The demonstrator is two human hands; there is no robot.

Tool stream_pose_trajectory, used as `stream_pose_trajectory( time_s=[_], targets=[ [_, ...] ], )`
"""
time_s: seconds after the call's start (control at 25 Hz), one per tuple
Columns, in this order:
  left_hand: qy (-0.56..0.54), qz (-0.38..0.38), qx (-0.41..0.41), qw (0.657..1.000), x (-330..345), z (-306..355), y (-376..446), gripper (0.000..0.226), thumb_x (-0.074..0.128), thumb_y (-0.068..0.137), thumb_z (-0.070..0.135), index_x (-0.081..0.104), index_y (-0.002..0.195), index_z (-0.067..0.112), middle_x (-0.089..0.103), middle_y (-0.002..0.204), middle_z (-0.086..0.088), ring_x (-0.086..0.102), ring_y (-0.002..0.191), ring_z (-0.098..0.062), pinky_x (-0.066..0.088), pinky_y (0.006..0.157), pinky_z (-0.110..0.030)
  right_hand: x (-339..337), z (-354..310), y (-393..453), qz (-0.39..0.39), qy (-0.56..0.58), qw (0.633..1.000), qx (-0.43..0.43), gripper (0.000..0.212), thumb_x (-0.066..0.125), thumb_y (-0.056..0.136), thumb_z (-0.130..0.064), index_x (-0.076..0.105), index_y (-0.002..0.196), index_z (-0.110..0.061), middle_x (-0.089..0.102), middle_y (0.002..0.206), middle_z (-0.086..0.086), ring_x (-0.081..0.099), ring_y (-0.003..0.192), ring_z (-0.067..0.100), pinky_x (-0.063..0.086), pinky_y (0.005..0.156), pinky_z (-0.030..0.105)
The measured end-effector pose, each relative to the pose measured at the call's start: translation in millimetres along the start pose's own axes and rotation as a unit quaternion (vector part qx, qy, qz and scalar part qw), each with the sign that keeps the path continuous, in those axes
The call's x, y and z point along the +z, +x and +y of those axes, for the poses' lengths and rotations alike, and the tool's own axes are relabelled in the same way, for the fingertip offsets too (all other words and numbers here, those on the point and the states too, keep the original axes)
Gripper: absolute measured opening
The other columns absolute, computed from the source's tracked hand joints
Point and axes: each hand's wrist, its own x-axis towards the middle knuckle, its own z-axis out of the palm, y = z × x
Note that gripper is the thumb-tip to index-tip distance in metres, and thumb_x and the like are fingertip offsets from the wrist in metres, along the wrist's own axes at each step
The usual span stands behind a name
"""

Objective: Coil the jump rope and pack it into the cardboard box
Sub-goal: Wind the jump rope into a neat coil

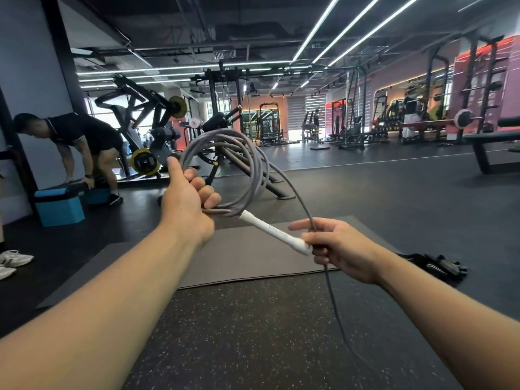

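My left hand (188,203) is closed around several grey loops of the jump rope (253,164), held up in front of me with the index finger stretched along the coil. A white handle (274,231) sticks out of the bundle toward the lower right. My right hand (334,250) pinches the loose grey strand beside the handle's end. That strand runs from the coil through my right fingers and hangs down toward the floor (336,313). No cardboard box is in view.
A dark exercise mat (247,257) lies on the speckled rubber floor below my hands. A black bag or strap bundle (433,266) lies to the right. A person bends over a blue step box (59,206) at the left. Weight machines and racks fill the background.
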Motion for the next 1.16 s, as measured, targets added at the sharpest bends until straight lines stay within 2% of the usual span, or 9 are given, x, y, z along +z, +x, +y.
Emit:
stream_pose_trajectory(
  time_s=[0.2,0.36,0.48,0.64,0.76,0.88,1.0,1.08,1.16],
  targets=[
    [-0.079,0.031,-0.006,0.996,9,-4,2,0.053,0.04,0.101,0.057,0.038,0.062,0.021,0.022,0.045,0.008,0.018,0.035,-0.01,0.018,0.033,-0.021,2,10,12,0.049,0.142,0.989,-0.007,0.037,0.049,0.095,0.005,0.07,0.125,0.001,0.038,0.069,0.005,0.033,0.059,0.014,0.026,0.049,0.027],
    [-0.11,0.009,-0.013,0.994,17,3,3,0.055,0.039,0.102,0.056,0.037,0.06,0.021,0.022,0.041,0.008,0.016,0.032,-0.01,0.017,0.032,-0.02,4,8,10,0.046,0.139,0.989,-0.012,0.028,0.051,0.098,0.002,0.069,0.119,0.003,0.05,0.07,0.006,0.041,0.057,0.017,0.032,0.048,0.027],
    [-0.133,0.026,-0.005,0.991,23,3,2,0.054,0.037,0.103,0.055,0.037,0.061,0.02,0.022,0.042,0.008,0.017,0.032,-0.01,0.017,0.034,-0.02,12,10,7,0.034,0.142,0.989,-0.021,0.029,0.048,0.103,-0.003,0.069,0.123,-0.009,0.058,0.073,0.006,0.048,0.058,0.02,0.042,0.052,0.029],
    [-0.152,0.1,0.025,0.983,30,-14,-1,0.053,0.036,0.103,0.056,0.039,0.066,0.018,0.023,0.043,0.007,0.019,0.033,-0.013,0.02,0.035,-0.018,54,10,8,-0.05,0.165,0.985,-0.027,0.038,0.058,0.102,-0.012,0.058,0.139,-0.019,0.039,0.067,-0.002,0.026,0.057,0.012,0.023,0.054,0.026],
    [-0.145,0.126,0.037,0.981,33,-35,-11,0.051,0.039,0.101,0.059,0.046,0.077,0.014,0.024,0.044,0.007,0.022,0.035,-0.013,0.025,0.037,-0.019,89,-21,10,-0.072,0.175,0.978,-0.09,0.039,0.076,0.088,-0.027,0.062,0.124,-0.019,0.049,0.066,-0.01,0.029,0.055,0.007,0.021,0.056,0.026],
    [-0.082,0.14,0.037,0.986,28,-55,-24,0.052,0.044,0.097,0.063,0.054,0.083,0.014,0.03,0.054,0.006,0.031,0.042,-0.011,0.035,0.045,-0.025,105,-52,18,0.001,0.189,0.978,-0.092,0.046,0.075,0.077,-0.047,0.068,0.107,-0.014,0.061,0.066,-0.007,0.047,0.053,0.006,0.033,0.057,0.025],
    [0.019,0.144,0.051,0.988,7,-71,-37,0.05,0.047,0.095,0.063,0.053,0.075,0.017,0.048,0.052,0.008,0.05,0.048,-0.011,0.052,0.062,-0.033,103,-59,25,0.079,0.106,0.988,-0.079,0.039,0.068,0.091,-0.052,0.072,0.074,-0.017,0.063,0.062,-0.001,0.058,0.061,0.017,0.043,0.062,0.03],
    [0.121,0.135,0.06,0.982,-14,-76,-43,0.051,0.053,0.093,0.062,0.056,0.073,0.016,0.065,0.053,0.007,0.064,0.06,-0.017,0.06,0.078,-0.042,97,-58,24,0.094,0.029,0.992,-0.081,0.048,0.06,0.097,-0.051,0.059,0.061,-0.019,0.058,0.055,0.0,0.052,0.055,0.016,0.039,0.053,0.025],
    [0.26,0.122,0.074,0.955,-38,-80,-45,0.044,0.065,0.089,0.056,0.06,0.1,0.013,0.077,0.087,-0.002,0.072,0.084,-0.027,0.059,0.083,-0.047,90,-57,21,0.086,-0.043,0.992,-0.083,0.048,0.056,0.101,-0.045,0.048,0.061,-0.019,0.046,0.05,-0.001,0.039,0.043,0.011,0.033,0.044,0.021]
  ],
)
